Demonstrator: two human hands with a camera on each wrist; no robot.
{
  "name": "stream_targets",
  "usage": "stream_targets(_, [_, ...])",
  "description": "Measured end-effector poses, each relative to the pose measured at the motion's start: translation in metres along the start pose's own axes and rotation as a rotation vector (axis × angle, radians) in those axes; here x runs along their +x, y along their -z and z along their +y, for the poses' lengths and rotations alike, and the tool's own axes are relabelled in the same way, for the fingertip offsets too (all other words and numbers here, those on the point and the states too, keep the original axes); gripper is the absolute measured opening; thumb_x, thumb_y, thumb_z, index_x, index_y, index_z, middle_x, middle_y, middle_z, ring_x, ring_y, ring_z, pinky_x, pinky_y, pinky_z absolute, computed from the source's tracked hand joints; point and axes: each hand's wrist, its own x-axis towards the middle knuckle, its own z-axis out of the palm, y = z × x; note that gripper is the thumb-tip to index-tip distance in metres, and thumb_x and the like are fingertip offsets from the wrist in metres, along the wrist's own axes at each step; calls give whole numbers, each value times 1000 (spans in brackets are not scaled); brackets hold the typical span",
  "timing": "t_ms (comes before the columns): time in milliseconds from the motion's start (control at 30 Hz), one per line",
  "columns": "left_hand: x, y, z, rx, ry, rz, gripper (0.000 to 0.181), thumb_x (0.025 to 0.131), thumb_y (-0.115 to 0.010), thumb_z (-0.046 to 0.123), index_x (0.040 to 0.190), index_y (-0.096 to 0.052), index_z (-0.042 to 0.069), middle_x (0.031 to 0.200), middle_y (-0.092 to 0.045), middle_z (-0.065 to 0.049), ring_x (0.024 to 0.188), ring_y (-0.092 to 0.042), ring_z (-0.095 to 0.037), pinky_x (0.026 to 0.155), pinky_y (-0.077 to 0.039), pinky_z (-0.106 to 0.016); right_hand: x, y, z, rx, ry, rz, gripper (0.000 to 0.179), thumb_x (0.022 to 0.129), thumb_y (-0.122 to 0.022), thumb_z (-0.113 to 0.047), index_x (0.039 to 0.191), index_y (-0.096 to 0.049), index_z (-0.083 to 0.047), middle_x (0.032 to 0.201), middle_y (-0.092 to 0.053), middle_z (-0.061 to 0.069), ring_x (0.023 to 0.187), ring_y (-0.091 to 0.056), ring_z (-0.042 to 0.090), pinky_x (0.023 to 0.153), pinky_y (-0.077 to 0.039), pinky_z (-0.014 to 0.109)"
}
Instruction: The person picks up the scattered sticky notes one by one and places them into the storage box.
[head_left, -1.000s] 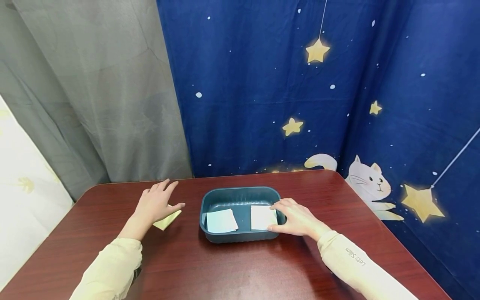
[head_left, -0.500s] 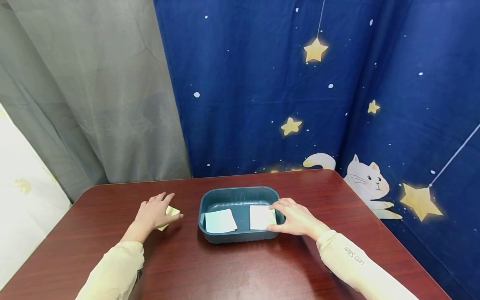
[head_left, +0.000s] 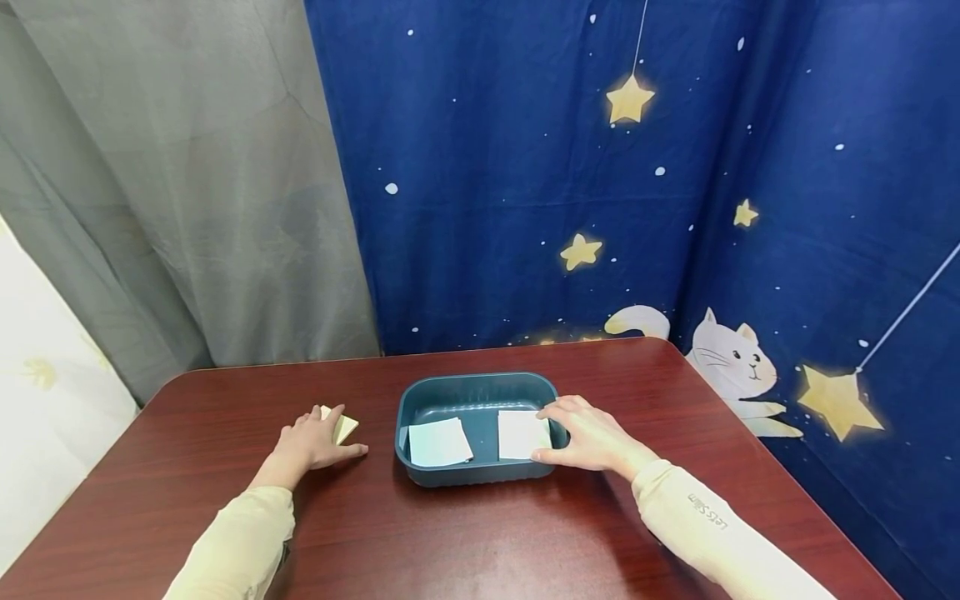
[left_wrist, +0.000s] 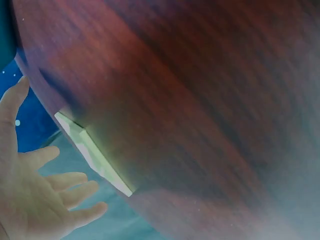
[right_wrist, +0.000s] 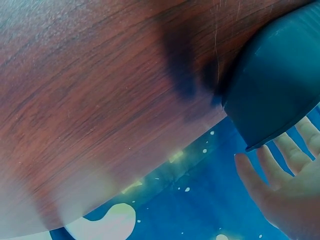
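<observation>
My left hand (head_left: 306, 442) hovers close over a small pale yellow stack of paper squares (head_left: 345, 430) left of the bin, partly hiding it. In the left wrist view, its fingers spread apart beside the yellow stack (left_wrist: 95, 154), whose upper layer sits offset from the lower. A dark teal plastic bin (head_left: 480, 476) stands mid-table. Inside it lie a pale blue stack of paper squares (head_left: 438, 442) at left and a white one (head_left: 519, 435) at right. My right hand (head_left: 588, 435) reaches over the bin's right rim, relaxed fingertips and thumb at the white stack's right edge.
The reddish-brown wooden table (head_left: 450, 550) has rounded far corners. Behind it hang a grey curtain (head_left: 195, 183) and a blue curtain (head_left: 480, 167) with stars and a cat.
My left hand has come down and toward me over the yellow stack, and the stack's visible part has changed. My right hand stays at the bin's right rim.
</observation>
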Motion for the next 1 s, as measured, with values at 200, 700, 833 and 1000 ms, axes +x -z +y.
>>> stream_targets(200, [-1, -5, -2, 7, 24, -20, 92, 67, -59, 62, 129, -37, -2, 118, -34, -39, 101, -39, -49, 75, -31, -59, 0, 0, 0, 1, -2, -2, 64, 68, -58, -64, 111, -60, -17, 114, -53, -2, 111, -41, 20, 79, -41, 46])
stream_targets(700, [4, -10, -15, 71, -4, 23, 77, 74, -61, 49, 127, -40, -4, 109, -46, -30, 93, -45, -44, 69, -37, -55, 1, 0, 0, 6, -10, -6, 65, 68, -57, -65, 112, -59, -18, 114, -52, -2, 112, -40, 20, 79, -41, 47])
stream_targets(833, [4, -9, -18, 92, -7, 46, 72, 75, -61, 43, 124, -41, -6, 105, -47, -30, 92, -46, -43, 67, -38, -54, 1, 0, 0, 4, -6, -4, 64, 68, -57, -64, 112, -59, -18, 114, -52, -2, 111, -40, 19, 79, -41, 46])
stream_targets(1000, [2, -7, -21, 116, -1, 66, 68, 76, -61, 41, 117, -45, -11, 104, -47, -29, 91, -45, -43, 66, -37, -54, 0, 0, 0, 7, -8, -7, 65, 68, -57, -65, 112, -59, -17, 114, -52, -2, 111, -40, 19, 79, -41, 46])
